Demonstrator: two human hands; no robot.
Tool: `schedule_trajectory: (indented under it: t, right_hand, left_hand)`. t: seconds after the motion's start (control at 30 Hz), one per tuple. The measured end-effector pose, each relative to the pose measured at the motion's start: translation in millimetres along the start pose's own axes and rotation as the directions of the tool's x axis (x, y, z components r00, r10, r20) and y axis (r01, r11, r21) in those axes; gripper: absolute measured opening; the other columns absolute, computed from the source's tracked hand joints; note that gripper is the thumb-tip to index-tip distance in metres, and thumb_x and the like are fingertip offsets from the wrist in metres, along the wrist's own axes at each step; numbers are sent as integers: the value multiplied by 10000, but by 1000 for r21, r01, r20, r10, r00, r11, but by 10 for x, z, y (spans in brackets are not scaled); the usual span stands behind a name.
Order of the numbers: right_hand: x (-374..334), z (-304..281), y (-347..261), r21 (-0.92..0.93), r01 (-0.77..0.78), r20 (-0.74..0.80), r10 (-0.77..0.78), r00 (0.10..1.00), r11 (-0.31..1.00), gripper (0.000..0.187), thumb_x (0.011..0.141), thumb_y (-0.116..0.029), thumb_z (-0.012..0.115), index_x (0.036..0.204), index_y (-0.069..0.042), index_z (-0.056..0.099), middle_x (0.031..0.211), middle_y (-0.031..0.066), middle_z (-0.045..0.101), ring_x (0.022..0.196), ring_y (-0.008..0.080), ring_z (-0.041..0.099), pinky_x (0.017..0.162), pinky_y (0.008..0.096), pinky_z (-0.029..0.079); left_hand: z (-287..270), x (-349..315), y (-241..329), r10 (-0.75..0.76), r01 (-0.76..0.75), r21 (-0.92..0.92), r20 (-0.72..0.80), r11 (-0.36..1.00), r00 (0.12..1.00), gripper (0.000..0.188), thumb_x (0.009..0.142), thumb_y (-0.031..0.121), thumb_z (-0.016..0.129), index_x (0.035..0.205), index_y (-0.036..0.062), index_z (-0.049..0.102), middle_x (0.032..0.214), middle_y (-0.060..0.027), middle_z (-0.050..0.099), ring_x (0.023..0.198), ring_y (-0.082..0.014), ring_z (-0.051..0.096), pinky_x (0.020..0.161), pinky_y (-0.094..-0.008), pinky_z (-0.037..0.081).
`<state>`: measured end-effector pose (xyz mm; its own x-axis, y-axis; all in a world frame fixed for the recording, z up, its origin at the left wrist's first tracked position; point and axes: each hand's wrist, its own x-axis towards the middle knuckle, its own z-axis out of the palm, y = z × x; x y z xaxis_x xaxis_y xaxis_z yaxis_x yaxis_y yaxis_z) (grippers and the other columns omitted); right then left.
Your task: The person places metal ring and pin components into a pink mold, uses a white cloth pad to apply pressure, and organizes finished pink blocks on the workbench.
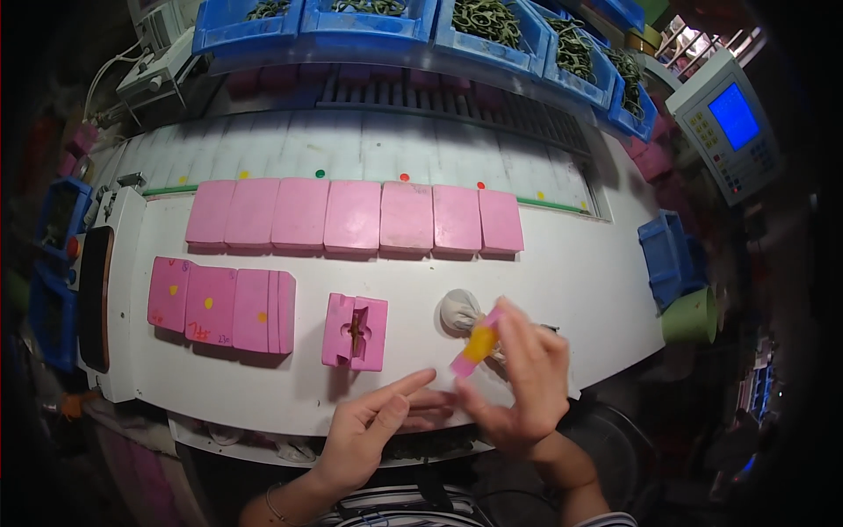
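Note:
My right hand (525, 373) pinches a small flat pink piece with a yellow middle (480, 344), holding it tilted above the table. My left hand (371, 420) is open beside it, fingers stretched toward the right hand and holding nothing. Behind the held piece lies a white cloth pouch (458, 311) with a gathered neck, partly hidden by my right hand. Left of the pouch stands a pink mould block (374, 338) with a cut-out middle; a thin brownish piece (355, 330) sits in its slot.
Several plain pink blocks (353, 215) form a row across the white table (404, 279). Pink blocks with yellow dots (211, 307) stand at the left. Blue bins (492, 48) of greenish looped parts line the back. A control panel with a blue screen (733, 116) is at the right.

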<state>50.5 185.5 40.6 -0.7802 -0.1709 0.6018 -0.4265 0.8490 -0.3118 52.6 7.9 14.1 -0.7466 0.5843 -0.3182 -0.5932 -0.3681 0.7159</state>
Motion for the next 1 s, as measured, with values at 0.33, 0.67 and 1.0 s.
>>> schedule_trajectory:
  t: [0.33,0.67,1.0]
  right_hand:
    - [117,199,224,-183,15,43,-7,999,983,516,653,-133,716,1088,97,560,1064,246,567,831,312,552,687,363,478]
    - [171,377,166,-204,-55,216,99,971,977,556,695,-140,701,1195,13,512,1101,237,430,983,370,427,825,421,408]
    - [307,490,177,-63,-172,244,182,952,983,511,627,-106,765,1062,21,529,1045,198,487,909,344,488,792,391,426]
  left_hand:
    - [33,-49,27,85,-87,183,18,979,996,320,957,99,404,1225,-52,493,1038,-153,630,946,-154,597,820,-242,471]
    - [27,-17,215,843,-575,700,-71,423,533,247,790,-75,499,1009,-44,608,977,-151,555,806,-195,546,734,-266,457]
    - [-29,270,425,864,-202,975,24,90,502,383,730,19,640,1105,7,562,1078,-138,507,976,-273,488,835,-337,413]
